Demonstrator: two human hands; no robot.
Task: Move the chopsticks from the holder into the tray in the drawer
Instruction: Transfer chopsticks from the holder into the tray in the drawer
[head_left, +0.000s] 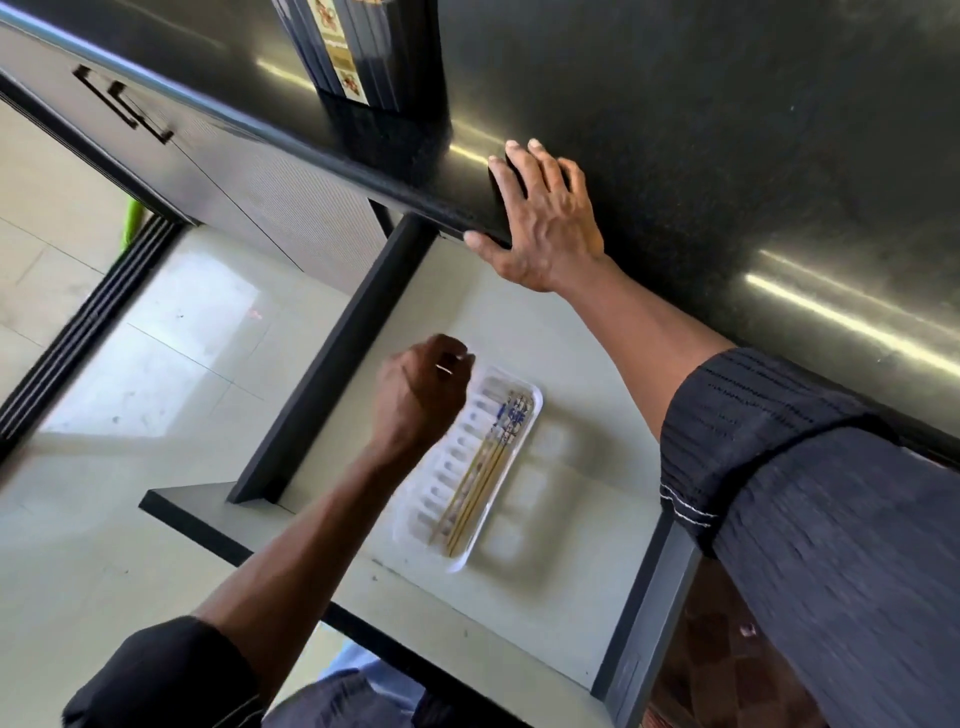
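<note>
Black bench (727, 156) carries the right hand (545, 223), spread flat at its edge, thumb over the lip. Below it, in the open drawer (550, 358), chopsticks (485, 467) lie in the tray (439, 501) just beside the left hand (418, 387), whose fingers are curled; whether they pinch anything I cannot tell

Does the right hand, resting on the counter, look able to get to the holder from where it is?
Probably yes. The right hand lies flat at the counter edge, and the holder stands on the same counter with only bare surface between them.
</note>
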